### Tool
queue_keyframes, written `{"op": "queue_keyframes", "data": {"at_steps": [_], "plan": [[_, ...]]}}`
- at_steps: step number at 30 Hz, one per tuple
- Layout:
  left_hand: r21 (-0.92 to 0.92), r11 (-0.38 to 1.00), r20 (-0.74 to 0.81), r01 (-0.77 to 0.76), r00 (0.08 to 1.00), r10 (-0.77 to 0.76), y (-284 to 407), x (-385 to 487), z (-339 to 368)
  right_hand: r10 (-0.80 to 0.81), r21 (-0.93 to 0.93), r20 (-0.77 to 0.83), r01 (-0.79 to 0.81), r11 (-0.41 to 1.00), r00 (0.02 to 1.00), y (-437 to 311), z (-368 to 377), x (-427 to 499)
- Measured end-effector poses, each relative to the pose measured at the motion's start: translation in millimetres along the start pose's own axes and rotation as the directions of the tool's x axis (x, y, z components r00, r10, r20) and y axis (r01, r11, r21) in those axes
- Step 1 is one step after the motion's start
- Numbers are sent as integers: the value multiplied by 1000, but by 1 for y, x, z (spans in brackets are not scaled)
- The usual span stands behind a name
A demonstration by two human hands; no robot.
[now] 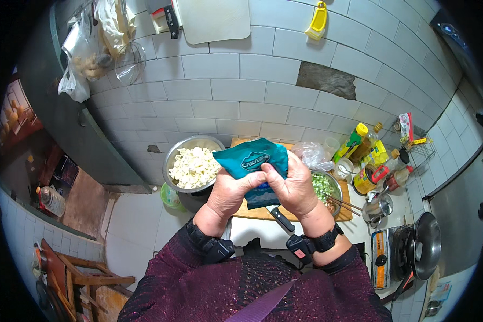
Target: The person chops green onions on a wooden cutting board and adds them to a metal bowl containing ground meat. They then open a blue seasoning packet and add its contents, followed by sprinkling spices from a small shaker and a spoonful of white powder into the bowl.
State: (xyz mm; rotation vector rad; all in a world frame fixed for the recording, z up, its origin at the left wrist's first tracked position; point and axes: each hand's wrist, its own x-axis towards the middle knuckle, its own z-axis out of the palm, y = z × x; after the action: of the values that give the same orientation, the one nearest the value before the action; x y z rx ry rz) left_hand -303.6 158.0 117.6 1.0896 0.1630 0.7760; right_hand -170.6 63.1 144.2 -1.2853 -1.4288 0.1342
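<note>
A teal plastic pouch (265, 151) bearing printed writing is held up between both hands. My left hand (233, 191) grips its left side, and my right hand (294, 187) pinches the right side, with the two thumbs meeting on the front. Whether the pouch is unsealed I cannot tell. Below it lies a wooden cutting board (241, 212), with a black-handled knife (282, 220) projecting over its front edge. Right of my right hand stands a bowl of chopped green onion (322, 185) with chopsticks (346, 203) resting in it. Pale chopped pieces fill a steel basin (167, 161) on the left.
Several condiment bottles, among them a yellow-capped bottle (352, 141), crowd the back right. A portable gas stove (380, 257) with a wok (428, 245) sits at the right. A clear plastic bag (312, 155) lies behind the bowl. A wooden chair (80, 277) stands lower left.
</note>
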Motion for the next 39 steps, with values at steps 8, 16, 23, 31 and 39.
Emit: {"op": "queue_keyframes", "data": {"at_steps": [8, 16, 23, 31, 39], "plan": [[-189, 980, 1, -64, 998, 65, 2, 4, -20, 101, 306, 73, -119, 945, 992, -12, -11, -3], [-273, 962, 77, 30, 997, -9, -3, -1, -23, -22, 76, -16, 23, 997, 1000, -24, -16, 6], [-290, 955, 80, 52, 996, -30, -4, -3, -27, 94, 234, -10, -89, 968, 996, -25, -9, 5], [-282, 955, 63, 91, 995, -76, -9, -8, -39, -2, 140, -24, 5, 990, 1000, -21, -8, 6], [-207, 978, -144, 26, 988, -57, 0, -28, -72, 208, -28, 201, -206, 978, 957, 11, -13, -21]]}}
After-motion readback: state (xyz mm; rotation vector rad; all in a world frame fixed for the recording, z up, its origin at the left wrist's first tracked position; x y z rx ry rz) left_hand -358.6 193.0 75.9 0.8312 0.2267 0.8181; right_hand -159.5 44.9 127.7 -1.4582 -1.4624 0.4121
